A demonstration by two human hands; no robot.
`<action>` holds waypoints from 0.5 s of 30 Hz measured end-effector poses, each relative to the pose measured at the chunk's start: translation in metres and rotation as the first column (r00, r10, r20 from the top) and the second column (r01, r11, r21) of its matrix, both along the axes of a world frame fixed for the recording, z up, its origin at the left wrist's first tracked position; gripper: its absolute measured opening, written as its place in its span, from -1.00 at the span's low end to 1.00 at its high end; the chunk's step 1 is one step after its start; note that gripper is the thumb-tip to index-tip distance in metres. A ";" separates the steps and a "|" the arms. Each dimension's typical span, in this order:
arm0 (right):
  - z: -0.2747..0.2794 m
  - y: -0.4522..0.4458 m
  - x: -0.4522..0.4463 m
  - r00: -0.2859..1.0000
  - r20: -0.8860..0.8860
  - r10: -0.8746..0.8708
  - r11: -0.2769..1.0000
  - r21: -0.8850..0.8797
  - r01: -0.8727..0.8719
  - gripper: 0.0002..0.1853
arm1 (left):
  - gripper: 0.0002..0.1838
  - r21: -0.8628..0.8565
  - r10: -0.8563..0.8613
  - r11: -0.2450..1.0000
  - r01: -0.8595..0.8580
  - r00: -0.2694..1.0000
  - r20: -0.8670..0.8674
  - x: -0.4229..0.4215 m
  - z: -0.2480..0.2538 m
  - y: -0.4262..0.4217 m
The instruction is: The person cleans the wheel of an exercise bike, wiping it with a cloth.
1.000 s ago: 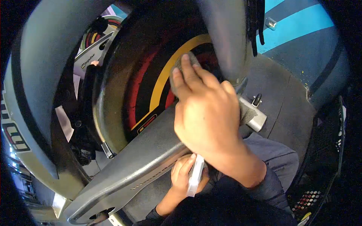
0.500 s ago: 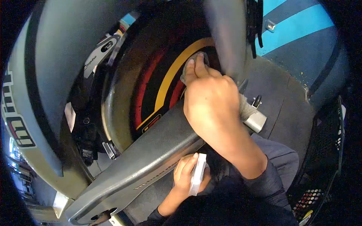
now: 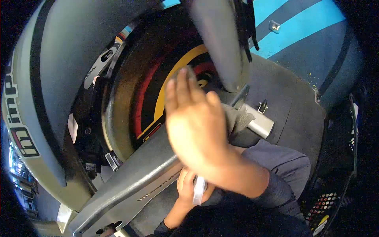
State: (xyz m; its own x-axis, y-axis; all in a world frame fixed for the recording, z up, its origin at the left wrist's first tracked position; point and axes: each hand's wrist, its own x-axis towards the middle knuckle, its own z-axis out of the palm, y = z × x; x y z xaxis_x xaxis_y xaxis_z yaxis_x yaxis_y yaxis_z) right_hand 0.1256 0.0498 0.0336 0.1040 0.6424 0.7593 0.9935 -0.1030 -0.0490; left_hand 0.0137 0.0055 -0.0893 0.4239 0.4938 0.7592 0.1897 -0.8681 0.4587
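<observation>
My right hand (image 3: 195,118), blurred by motion, presses a grey cloth (image 3: 190,72) with extended fingers against the black flywheel (image 3: 148,89) with yellow and red rings on an exercise bike. More grey cloth (image 3: 241,120) shows beyond the hand, by the silver bar end; whether both parts join is hidden. Below the bike's grey frame cover (image 3: 130,173), my left hand (image 3: 187,187) is closed round a narrow translucent white plastic object (image 3: 199,191). My right forearm and hand partly cover this object's top.
A large grey bike panel (image 3: 83,59) curves along the left. A blurred grey post (image 3: 221,39) stands close beyond my right hand. A silver tube end (image 3: 260,122) juts out at right. Black mesh (image 3: 323,201) lies lower right, near my leg (image 3: 276,162).
My right hand has moved left and slightly down across the flywheel with the cloth. My left hand keeps its hold, and its white object is now more covered. The view has shifted slightly.
</observation>
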 end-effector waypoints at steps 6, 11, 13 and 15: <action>-0.002 0.012 0.005 0.997 -0.018 -0.080 0.997 -0.006 0.079 -0.56 | -0.34 0.008 0.046 0.999 -0.046 0.999 0.009 0.001 -0.003 -0.001; -0.003 0.003 0.005 1.000 -0.013 0.010 1.000 0.015 -0.010 -0.58 | -0.31 0.008 0.032 0.999 -0.033 0.999 0.034 -0.001 -0.014 -0.001; -0.003 0.002 0.002 0.999 0.009 0.040 0.999 0.018 -0.040 -0.60 | -0.31 -0.115 -0.009 0.993 0.020 0.996 0.092 -0.003 -0.028 -0.001; -0.004 0.005 0.004 0.998 0.022 0.053 0.998 0.015 -0.053 -0.60 | -0.31 -0.080 -0.002 0.997 0.007 0.998 0.063 -0.001 -0.015 0.000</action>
